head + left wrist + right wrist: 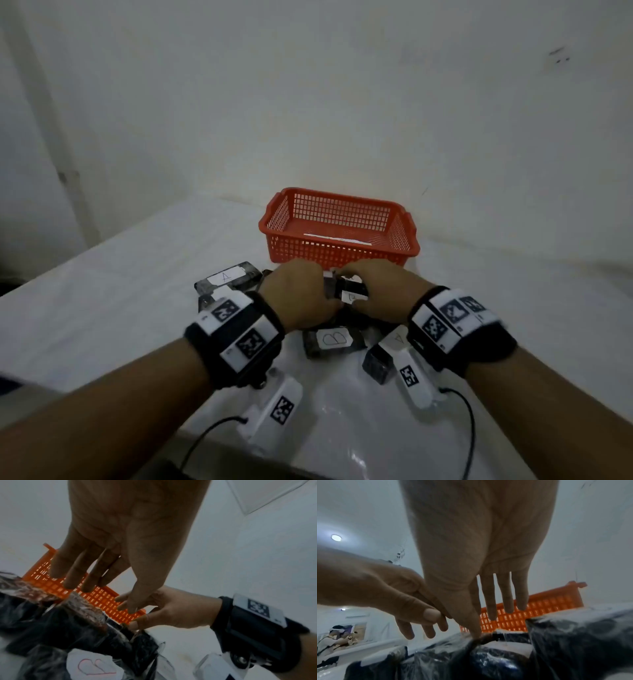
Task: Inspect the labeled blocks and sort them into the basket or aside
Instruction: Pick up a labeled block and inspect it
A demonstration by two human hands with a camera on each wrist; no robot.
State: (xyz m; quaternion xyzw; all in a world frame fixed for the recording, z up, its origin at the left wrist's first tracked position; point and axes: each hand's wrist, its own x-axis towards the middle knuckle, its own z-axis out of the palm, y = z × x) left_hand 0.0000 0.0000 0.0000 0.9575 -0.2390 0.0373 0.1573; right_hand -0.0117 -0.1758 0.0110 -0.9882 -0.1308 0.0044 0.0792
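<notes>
Head view: left hand [301, 298] and right hand [380, 294], fingers relaxed and extended, meet over the blocks [349, 291]; basket [339, 255] lies just beyond both, equally near.

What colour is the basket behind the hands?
Orange-red mesh plastic basket, clearest in the head view.

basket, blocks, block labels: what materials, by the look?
Basket: looks like moulded plastic, orange-red, with a regular lattice wall and rolled rim.
Blocks: dark speckled bodies under a clear glossy wrap, judging by the creases and glints; core material unclear.
B label: matte white paper, letter handwritten.
</notes>
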